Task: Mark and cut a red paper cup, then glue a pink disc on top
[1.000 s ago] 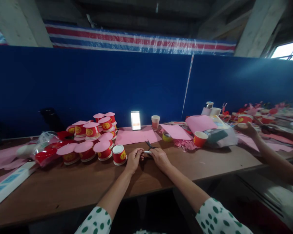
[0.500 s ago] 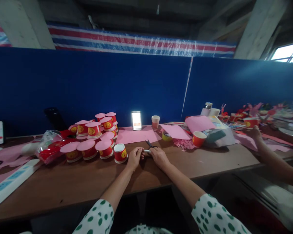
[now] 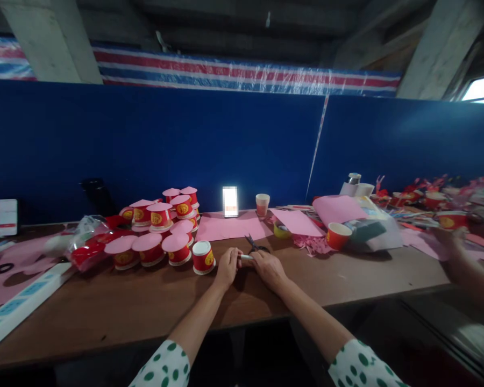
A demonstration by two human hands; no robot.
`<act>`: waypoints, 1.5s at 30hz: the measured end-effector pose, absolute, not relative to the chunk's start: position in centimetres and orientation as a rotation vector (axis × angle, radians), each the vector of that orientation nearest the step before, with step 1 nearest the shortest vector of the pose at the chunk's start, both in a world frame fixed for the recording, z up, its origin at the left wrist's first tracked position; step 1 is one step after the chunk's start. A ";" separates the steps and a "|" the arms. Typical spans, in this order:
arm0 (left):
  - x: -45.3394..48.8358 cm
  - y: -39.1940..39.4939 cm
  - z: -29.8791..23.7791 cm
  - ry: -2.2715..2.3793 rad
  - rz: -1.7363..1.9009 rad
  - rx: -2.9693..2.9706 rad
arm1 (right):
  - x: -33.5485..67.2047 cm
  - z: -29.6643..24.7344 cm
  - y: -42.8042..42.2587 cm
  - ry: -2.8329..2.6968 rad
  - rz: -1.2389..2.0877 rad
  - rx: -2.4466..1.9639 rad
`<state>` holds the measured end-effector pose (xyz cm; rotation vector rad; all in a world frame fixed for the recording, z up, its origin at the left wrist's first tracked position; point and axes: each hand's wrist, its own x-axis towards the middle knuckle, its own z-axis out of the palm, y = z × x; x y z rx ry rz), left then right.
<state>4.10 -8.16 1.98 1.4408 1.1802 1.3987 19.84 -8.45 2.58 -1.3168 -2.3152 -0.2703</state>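
Over the brown table, my left hand point(image 3: 227, 269) and my right hand point(image 3: 269, 270) meet with fingers closed on the two ends of a slim white tube point(image 3: 246, 257). Its exact kind I cannot make out. Just behind my right fingers lies a pair of dark scissors point(image 3: 256, 244). Left of my left hand stands an upside-down red paper cup point(image 3: 203, 259) with a white base on top and a gold print. Beyond it, several similar red cups point(image 3: 150, 257) wear pink paper discs. A pink paper sheet point(image 3: 236, 228) lies behind my hands.
A lit phone point(image 3: 230, 202) leans against the blue partition beside an upright cup point(image 3: 262, 205). To the right are pink sheets point(image 3: 298, 221), a red cup point(image 3: 338, 236) and a plastic bag point(image 3: 379, 235). A power strip point(image 3: 22, 298) lies left. A co-worker's hand point(image 3: 452, 244) is far right.
The whole view has shifted slightly. My hands keep hold of the white tube in nearly the same place. At the far right, the co-worker's hand has moved and is blurred.
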 end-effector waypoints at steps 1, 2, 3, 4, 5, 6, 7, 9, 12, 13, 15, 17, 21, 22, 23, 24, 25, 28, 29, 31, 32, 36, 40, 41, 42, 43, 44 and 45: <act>4.1 -8.2 2.0 1.179 1.399 1.454 | 19.9 2.6 -8.4 -2.326 -0.267 -1.321; 4.1 -8.2 2.0 1.177 1.401 1.466 | 19.9 2.6 -8.4 -2.336 -0.263 -1.327; 4.1 -8.2 2.0 1.175 1.403 1.477 | 19.9 2.6 -8.4 -2.344 -0.258 -1.333; 4.1 -8.1 2.0 1.173 1.404 1.486 | 19.9 2.6 -8.4 -2.351 -0.253 -1.340; 4.1 -8.1 2.0 1.170 1.404 1.495 | 19.9 2.7 -8.5 -2.357 -0.248 -1.348; 4.1 -8.0 2.0 1.167 1.404 1.501 | 19.9 2.7 -8.5 -2.362 -0.242 -1.357; 4.1 -8.0 2.0 1.164 1.403 1.507 | 19.8 2.8 -8.5 -2.365 -0.235 -1.367; 4.1 -7.9 1.9 1.159 1.398 1.513 | 19.8 2.9 -8.6 -2.370 -0.223 -1.386; 4.2 -8.0 1.8 1.164 1.398 1.501 | 19.7 3.0 -8.7 -2.370 -0.205 -1.401; 4.2 -8.0 1.8 1.170 1.402 1.493 | 19.6 3.0 -8.7 -2.369 -0.199 -1.403; 4.3 -8.2 1.7 1.184 1.414 1.475 | 19.5 3.0 -8.8 -2.361 -0.187 -1.409; 4.4 -8.3 1.7 1.201 1.426 1.453 | 19.4 3.0 -8.7 -2.338 -0.175 -1.423; 4.4 -8.3 1.7 1.240 1.467 1.401 | 19.7 3.2 -8.2 -2.253 -0.153 -1.467; 4.4 -8.2 1.7 1.243 1.474 1.399 | 19.9 3.4 -8.0 -2.234 -0.149 -1.478; 4.4 -8.2 1.7 1.240 1.475 1.404 | 20.1 3.5 -7.7 -2.216 -0.146 -1.490; 4.4 -8.2 1.7 1.234 1.470 1.414 | 20.5 3.7 -7.5 -2.199 -0.147 -1.505; 4.4 -8.3 1.7 1.227 1.462 1.426 | 20.9 3.9 -7.2 -2.182 -0.151 -1.526; 4.5 -8.3 1.6 1.213 1.433 1.457 | 22.6 4.5 -6.3 -2.119 -0.185 -1.627; 4.5 -8.4 1.5 1.213 1.426 1.465 | 23.2 4.7 -6.0 -2.091 -0.203 -1.673; 4.5 -8.4 1.4 1.216 1.412 1.484 | 24.4 4.9 -5.3 -2.035 -0.241 -1.768; 4.5 -8.4 1.4 1.218 1.405 1.496 | 24.8 5.0 -5.1 -2.013 -0.259 -1.805; 4.5 -8.5 1.3 1.226 1.385 1.553 | 25.7 5.0 -4.6 -1.978 -0.332 -1.887; 4.5 -8.4 1.2 1.240 1.370 1.605 | 25.4 4.5 -4.4 -1.986 -0.362 -1.948; 4.5 -8.3 1.2 1.246 1.367 1.616 | 25.3 4.5 -4.3 -1.989 -0.362 -1.969; 4.5 -8.3 1.2 1.252 1.363 1.628 | 25.2 4.4 -4.2 -1.991 -0.359 -1.989; 4.5 -8.3 1.3 1.257 1.360 1.639 | 25.2 4.4 -4.1 -1.993 -0.356 -2.008; 4.5 -8.4 1.3 1.261 1.355 1.649 | 25.1 4.4 -4.0 -1.996 -0.353 -2.025; 4.5 -8.4 1.3 1.263 1.350 1.659 | 25.1 4.6 -3.9 -2.000 -0.349 -2.038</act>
